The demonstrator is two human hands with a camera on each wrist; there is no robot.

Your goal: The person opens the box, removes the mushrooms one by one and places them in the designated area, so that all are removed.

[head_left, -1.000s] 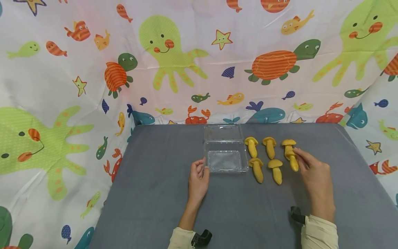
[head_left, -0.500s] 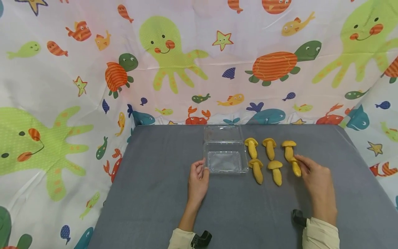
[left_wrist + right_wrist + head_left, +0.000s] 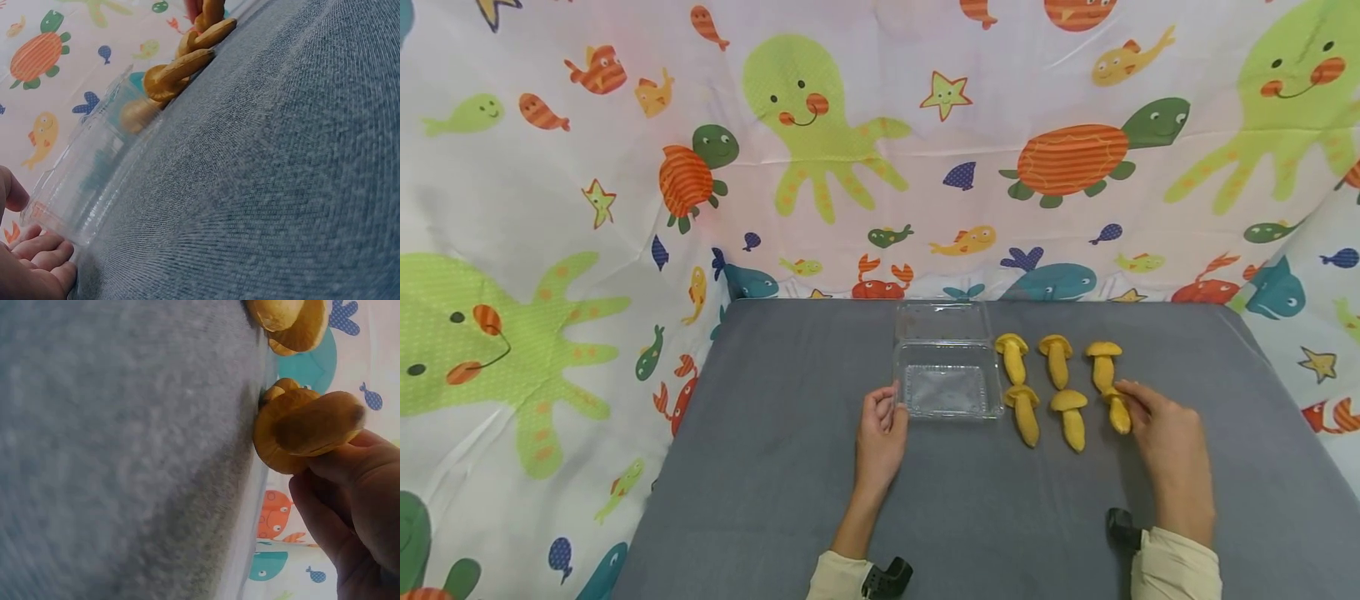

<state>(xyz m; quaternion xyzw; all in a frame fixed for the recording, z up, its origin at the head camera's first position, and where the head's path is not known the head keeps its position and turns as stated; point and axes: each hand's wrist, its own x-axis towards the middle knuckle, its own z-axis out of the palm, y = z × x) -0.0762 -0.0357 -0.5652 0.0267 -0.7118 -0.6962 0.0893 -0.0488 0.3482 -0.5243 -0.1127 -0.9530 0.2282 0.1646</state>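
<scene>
An open, hinged clear plastic container [image 3: 951, 410] lies on the grey cloth, its lid [image 3: 942, 322] folded back. My left hand [image 3: 880, 437] holds its left edge; in the left wrist view, the thumb and curled fingers [image 3: 47, 253] are at the rim. To the right, my right hand [image 3: 1176, 446] pinches a yellow mushroom [image 3: 1120, 417] between thumb and fingers, close below the far-right mushroom [image 3: 1103, 365]. Seen by the right wrist, its stem [image 3: 325, 425] points toward the camera and the cap is tilted. Other mushrooms [image 3: 1072, 425] lie in two rows between container and hand.
The grey cloth [image 3: 760, 467] covers the table. A sea-animal curtain [image 3: 850, 167] rises along its back edge and both sides. One mushroom [image 3: 1022, 417] lies close to the container's right wall.
My right hand has drawn the pinched mushroom nearer to me, from over the far-right mushroom's stem to just below it. My left hand stays at the container. The head view shifts slightly.
</scene>
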